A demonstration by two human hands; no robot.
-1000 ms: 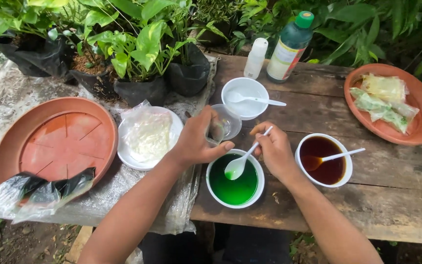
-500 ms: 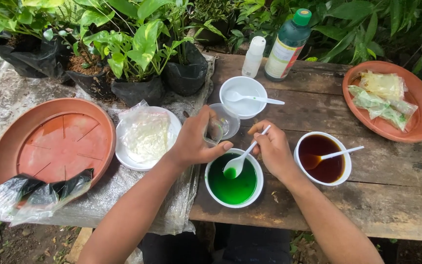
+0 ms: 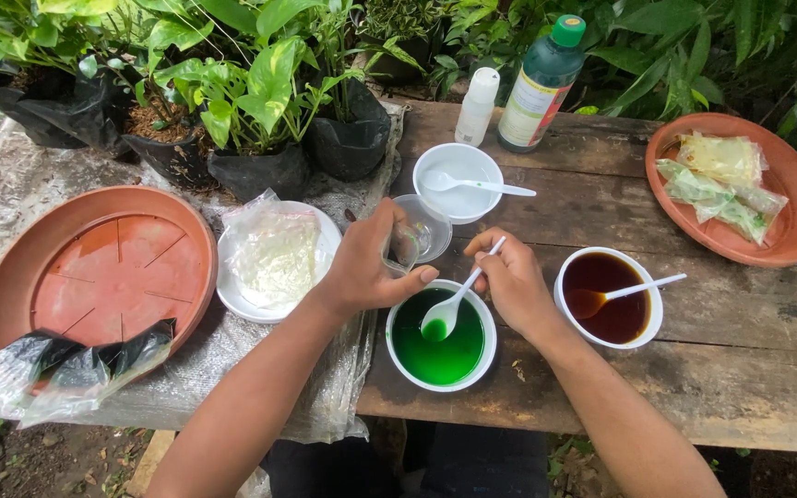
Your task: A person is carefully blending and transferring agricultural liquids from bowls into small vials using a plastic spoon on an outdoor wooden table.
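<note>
White spoon [image 3: 454,300] dips into green bowl [image 3: 440,336], pinched by right hand [image 3: 509,281].

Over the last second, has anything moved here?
Hardly. The right hand keeps the white spoon dipped in the bowl of green liquid; the left hand still grips the small clear cup above it. The other bowls, the bottles and the trays stayed put.

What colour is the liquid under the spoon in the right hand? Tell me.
Bright green, filling the white bowl; the head view shows it clearly.
</note>
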